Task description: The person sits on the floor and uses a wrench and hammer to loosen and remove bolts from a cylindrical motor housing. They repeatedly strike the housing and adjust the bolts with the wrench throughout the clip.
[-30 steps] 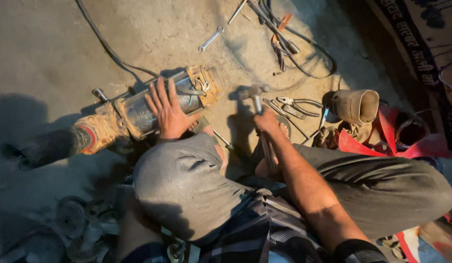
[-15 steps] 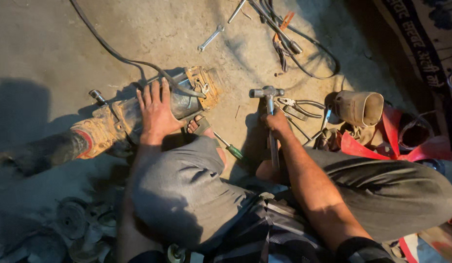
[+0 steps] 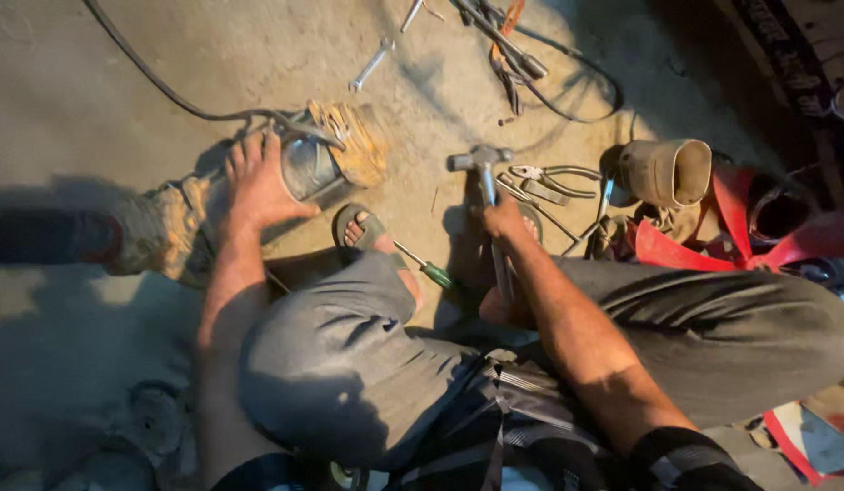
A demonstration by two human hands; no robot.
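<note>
Left hand point(image 3: 258, 186) lies spread flat on the dusty, rust-stained motor point(image 3: 313, 168); right of the motor, right hand point(image 3: 505, 221) grips an upright hammer point(image 3: 481, 164).

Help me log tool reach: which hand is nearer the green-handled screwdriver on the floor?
Right. The right hand, gripping the hammer, is just right of the screwdriver. The left hand lies flat on the dusty motor, farther off to the left, beyond the sandalled foot.

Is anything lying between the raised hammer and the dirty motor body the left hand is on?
Nothing large. The right hand holds the hammer up; between it and the motor body under the left hand is bare floor, with the sandalled foot just below.
</note>
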